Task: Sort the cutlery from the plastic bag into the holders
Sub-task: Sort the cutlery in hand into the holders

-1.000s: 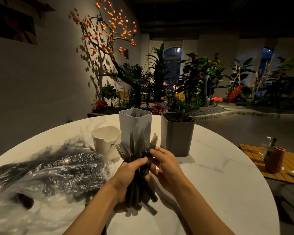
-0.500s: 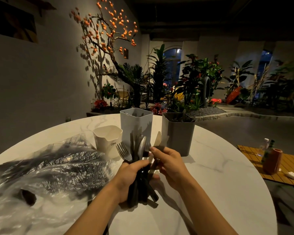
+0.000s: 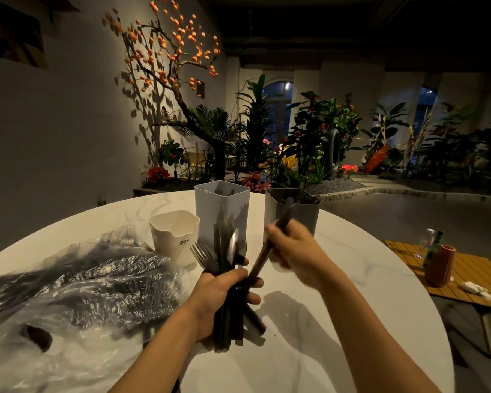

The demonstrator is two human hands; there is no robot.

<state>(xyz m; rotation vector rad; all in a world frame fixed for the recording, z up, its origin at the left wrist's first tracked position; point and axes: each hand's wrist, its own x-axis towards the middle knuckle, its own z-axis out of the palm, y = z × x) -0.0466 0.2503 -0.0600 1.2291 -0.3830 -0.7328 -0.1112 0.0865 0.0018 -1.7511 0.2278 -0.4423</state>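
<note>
My left hand (image 3: 221, 296) grips an upright bundle of dark cutlery (image 3: 228, 251), forks and a spoon showing at the top, above the white round table (image 3: 338, 321). My right hand (image 3: 295, 248), blurred by motion, holds a single dark knife (image 3: 270, 245) tilted up to the right, its tip near the grey holder (image 3: 292, 214). Left of that holder stand a tall white holder (image 3: 223, 205) and a short cream holder (image 3: 174, 231). The crumpled plastic bag (image 3: 77, 296) with more dark cutlery lies on the table at the left.
Cutlery tips show inside the grey and tall white holders. A low wooden table (image 3: 471, 276) with a terracotta vase (image 3: 440, 265) and bottles stands to the right, below the tabletop. Plants and a wall lie beyond the far edge.
My right hand has pulled one knife out of the bundle and moved it up and right toward the grey holder. My left hand keeps the bundle in place.
</note>
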